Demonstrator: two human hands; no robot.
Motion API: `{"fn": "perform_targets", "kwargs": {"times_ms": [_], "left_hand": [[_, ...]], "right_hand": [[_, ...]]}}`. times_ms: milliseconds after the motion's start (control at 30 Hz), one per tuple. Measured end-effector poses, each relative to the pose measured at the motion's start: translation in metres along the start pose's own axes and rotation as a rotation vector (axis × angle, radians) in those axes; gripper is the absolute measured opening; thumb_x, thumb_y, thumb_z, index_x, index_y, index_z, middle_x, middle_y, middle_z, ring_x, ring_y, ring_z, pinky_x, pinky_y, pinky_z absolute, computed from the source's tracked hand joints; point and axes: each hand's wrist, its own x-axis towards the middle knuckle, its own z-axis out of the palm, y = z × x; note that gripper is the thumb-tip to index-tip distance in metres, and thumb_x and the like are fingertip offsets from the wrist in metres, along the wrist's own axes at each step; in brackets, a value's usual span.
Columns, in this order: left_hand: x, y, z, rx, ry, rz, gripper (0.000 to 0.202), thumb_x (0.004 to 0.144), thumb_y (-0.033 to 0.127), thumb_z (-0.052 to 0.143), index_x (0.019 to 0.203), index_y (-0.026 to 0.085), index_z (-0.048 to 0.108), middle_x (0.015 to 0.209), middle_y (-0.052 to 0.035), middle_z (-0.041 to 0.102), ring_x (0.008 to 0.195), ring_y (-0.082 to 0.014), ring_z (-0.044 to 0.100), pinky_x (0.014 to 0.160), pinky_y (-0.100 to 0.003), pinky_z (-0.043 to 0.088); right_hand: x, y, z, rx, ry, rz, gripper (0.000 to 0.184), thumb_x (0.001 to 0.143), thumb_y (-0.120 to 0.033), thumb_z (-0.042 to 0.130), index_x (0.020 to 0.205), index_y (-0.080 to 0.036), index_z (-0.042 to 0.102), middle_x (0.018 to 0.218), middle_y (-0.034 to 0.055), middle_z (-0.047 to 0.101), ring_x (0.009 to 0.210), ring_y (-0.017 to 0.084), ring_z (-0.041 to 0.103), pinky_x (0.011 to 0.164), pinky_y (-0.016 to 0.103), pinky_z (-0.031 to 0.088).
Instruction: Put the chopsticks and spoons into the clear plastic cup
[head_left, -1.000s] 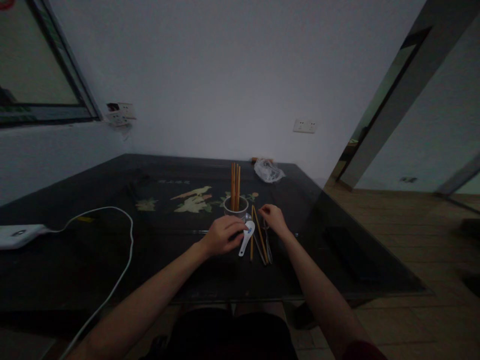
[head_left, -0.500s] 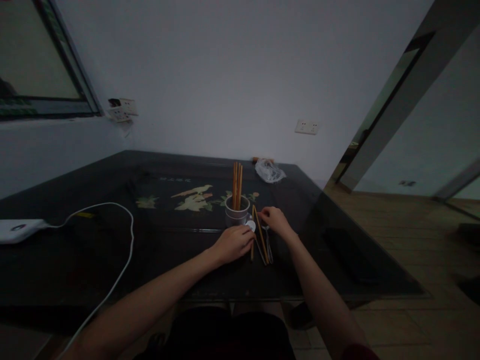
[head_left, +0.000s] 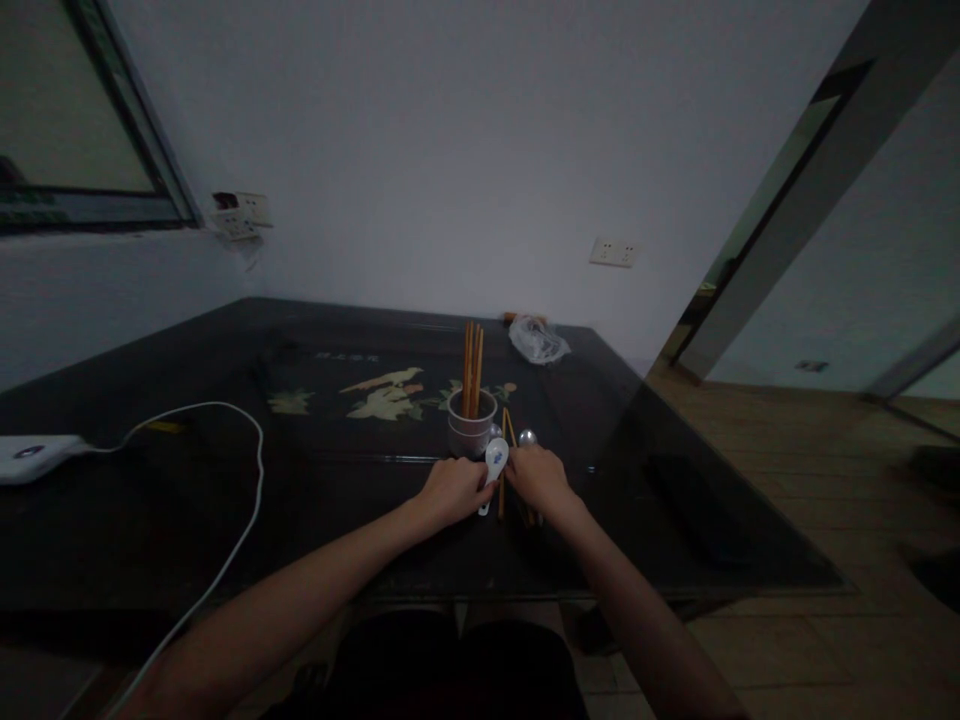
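Observation:
A white soup spoon with a blue mark in its bowl lies between my hands, its handle pointing down toward me. My left hand is closed on the handle. To its right, my right hand is bent over wooden chopsticks and a metal spoon, whose round bowl shows past the knuckles. Its fingertips are hidden, so what they grip is unclear. Just beyond my left hand stands a grey cup with several chopsticks upright in it. Another shiny bowl end shows beside the cup.
The dark table has a bird-and-flower picture on its top. A crumpled plastic bag sits at the back edge. At left lies a white device with a white cable. A dark flat object rests on the right.
The white spoon has turned so that its bowl faces up, its handle now showing. My right hand has come lower and closer to my left, over the chopsticks.

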Motion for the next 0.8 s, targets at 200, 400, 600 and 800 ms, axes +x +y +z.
{"fn": "perform_targets", "kwargs": {"times_ms": [200, 400, 600, 800], "left_hand": [[0.001, 0.001, 0.000, -0.034, -0.012, -0.029, 0.033, 0.084, 0.045, 0.046, 0.076, 0.021, 0.067, 0.075, -0.0083, 0.070, 0.072, -0.0238, 0.067, 0.066, -0.031, 0.047], [0.003, -0.001, 0.000, -0.081, -0.024, -0.041, 0.032, 0.083, 0.046, 0.047, 0.076, 0.021, 0.067, 0.078, -0.0079, 0.070, 0.074, -0.0242, 0.067, 0.066, -0.031, 0.047], [0.008, -0.006, 0.005, -0.141, -0.035, -0.054, 0.030, 0.084, 0.044, 0.048, 0.077, 0.022, 0.068, 0.080, -0.0064, 0.071, 0.077, -0.0234, 0.067, 0.066, -0.030, 0.047], [0.008, -0.006, 0.006, -0.113, -0.044, -0.047, 0.030, 0.086, 0.041, 0.045, 0.077, 0.022, 0.067, 0.079, -0.0055, 0.070, 0.076, -0.0227, 0.067, 0.065, -0.029, 0.046]], "right_hand": [[0.004, -0.003, 0.003, 0.020, -0.056, 0.022, 0.032, 0.091, -0.026, 0.040, 0.099, -0.013, 0.068, 0.098, 0.0199, 0.069, 0.094, 0.030, 0.065, 0.071, 0.035, 0.047], [0.007, 0.000, 0.004, 0.113, -0.082, 0.068, 0.028, 0.087, -0.031, 0.047, 0.093, -0.014, 0.068, 0.097, 0.0174, 0.069, 0.091, 0.028, 0.066, 0.068, 0.032, 0.045], [0.009, 0.009, 0.008, 0.197, -0.053, 0.090, 0.023, 0.082, -0.035, 0.052, 0.084, -0.018, 0.067, 0.090, 0.0129, 0.069, 0.085, 0.026, 0.065, 0.065, 0.030, 0.042], [0.012, 0.022, 0.003, 0.280, 0.052, 0.204, 0.014, 0.078, -0.029, 0.055, 0.082, -0.020, 0.065, 0.086, 0.0075, 0.069, 0.082, 0.022, 0.065, 0.061, 0.025, 0.037]]}}
